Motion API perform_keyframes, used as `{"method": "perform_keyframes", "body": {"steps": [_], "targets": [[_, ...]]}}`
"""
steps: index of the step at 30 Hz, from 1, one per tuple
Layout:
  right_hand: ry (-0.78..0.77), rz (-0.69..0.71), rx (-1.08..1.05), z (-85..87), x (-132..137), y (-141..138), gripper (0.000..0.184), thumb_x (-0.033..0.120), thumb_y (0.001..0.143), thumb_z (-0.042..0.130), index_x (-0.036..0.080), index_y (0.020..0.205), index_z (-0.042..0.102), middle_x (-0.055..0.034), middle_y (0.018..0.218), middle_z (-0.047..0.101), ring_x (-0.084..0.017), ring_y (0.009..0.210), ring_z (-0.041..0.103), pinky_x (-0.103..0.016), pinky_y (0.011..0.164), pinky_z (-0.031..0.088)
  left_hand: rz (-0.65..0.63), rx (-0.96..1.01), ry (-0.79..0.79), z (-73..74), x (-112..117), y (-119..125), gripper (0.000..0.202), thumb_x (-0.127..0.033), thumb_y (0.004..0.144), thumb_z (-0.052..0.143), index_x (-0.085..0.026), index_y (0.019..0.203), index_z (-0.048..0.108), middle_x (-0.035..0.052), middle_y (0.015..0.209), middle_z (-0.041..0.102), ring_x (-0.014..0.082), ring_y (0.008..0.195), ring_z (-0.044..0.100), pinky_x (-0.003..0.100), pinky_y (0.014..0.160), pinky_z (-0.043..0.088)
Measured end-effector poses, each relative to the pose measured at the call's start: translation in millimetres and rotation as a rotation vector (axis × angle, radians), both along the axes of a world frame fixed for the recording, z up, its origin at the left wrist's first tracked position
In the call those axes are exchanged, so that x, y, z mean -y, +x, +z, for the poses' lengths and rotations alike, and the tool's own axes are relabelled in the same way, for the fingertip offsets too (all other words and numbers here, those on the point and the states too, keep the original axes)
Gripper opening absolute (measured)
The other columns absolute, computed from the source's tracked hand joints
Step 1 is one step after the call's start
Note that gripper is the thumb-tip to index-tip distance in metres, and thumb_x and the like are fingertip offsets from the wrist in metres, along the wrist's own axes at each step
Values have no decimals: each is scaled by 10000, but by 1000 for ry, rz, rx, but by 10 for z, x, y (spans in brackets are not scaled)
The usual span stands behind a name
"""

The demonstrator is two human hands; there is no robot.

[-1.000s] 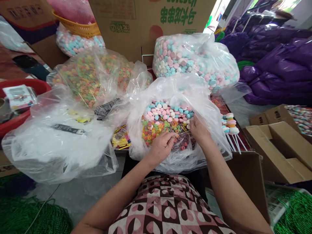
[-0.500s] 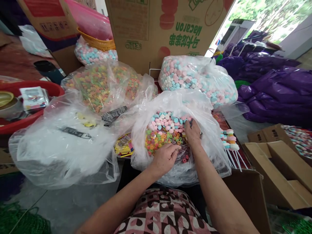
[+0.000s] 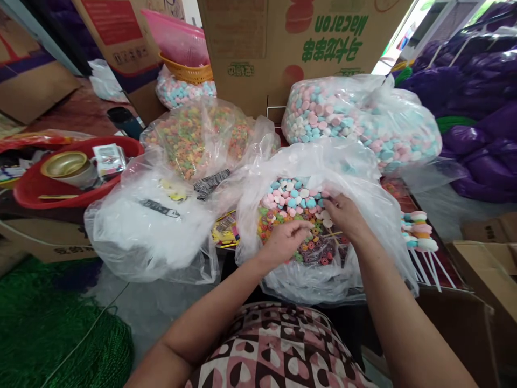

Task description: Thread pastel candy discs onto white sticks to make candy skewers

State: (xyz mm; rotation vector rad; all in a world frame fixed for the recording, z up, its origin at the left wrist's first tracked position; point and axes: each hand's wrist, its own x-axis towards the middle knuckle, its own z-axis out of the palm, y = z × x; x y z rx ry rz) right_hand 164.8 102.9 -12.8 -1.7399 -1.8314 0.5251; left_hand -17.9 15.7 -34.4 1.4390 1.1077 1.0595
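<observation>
Marshmallows [image 3: 298, 195], smooth, rounded, lie beyond nearer candy rings [image 3: 266, 227]; whether left hand [image 3: 283, 242] or right hand [image 3: 349, 218] pinches anything, I cannot tell.

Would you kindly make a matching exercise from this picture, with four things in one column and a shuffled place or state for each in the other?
Column one
1. Left hand
2. Right hand
3. Red basin
4. Skewered sweets on white sticks

Column two
A. To the right of the open plastic bag
B. Fingertips beside the pink, blue and white pieces
C. Over the small coloured rings
D. Contains a bowl with a gold-coloured rim

Right pairs
1-C, 2-B, 3-D, 4-A
</observation>
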Motion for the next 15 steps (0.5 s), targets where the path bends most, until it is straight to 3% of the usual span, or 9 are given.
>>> {"method": "perform_keyframes", "body": {"steps": [5, 9, 12, 15], "targets": [[110, -21, 63, -142, 249, -13, 478, 349, 870, 513, 135, 1260, 688, -199, 1387, 643, -350, 1318, 568, -534, 1099, 421, 96, 64, 17, 30, -98, -91, 279, -257, 917, 536, -177, 1079, 748, 4, 705, 712, 148, 694, 658, 282, 746, 543], [79, 2, 61, -212, 294, -39, 451, 359, 869, 552, 178, 1256, 698, -210, 1367, 660, -364, 1344, 559, -531, 1129, 408, 111, 65, 129, 56, -127, -164, 258, -295, 920, 593, -188, 1105, 738, 53, 1013, 775, 178, 898, 704, 297, 839, 557], [59, -58, 40, -199, 369, -10, 385, 379, 825, 611, 260, 1170, 732, -176, 1362, 673, -375, 1312, 588, -529, 1091, 456, 160, 52, 195, 205, -32, -357, 259, -294, 950, 557, -179, 1096, 737, 79, 1090, 769, 185, 986, 709, 299, 903, 556], [113, -88, 17, -241, 536, 38, 359, 431, 824, 597, 317, 1132, 740, -153, 1324, 700, -378, 1298, 597, -555, 1090, 451, 252, -57, 337, 452, 216, -717, 264, -305, 961, 548, -184, 1098, 739, 85, 1085, 769, 187, 993, 708, 309, 930, 550]]}}
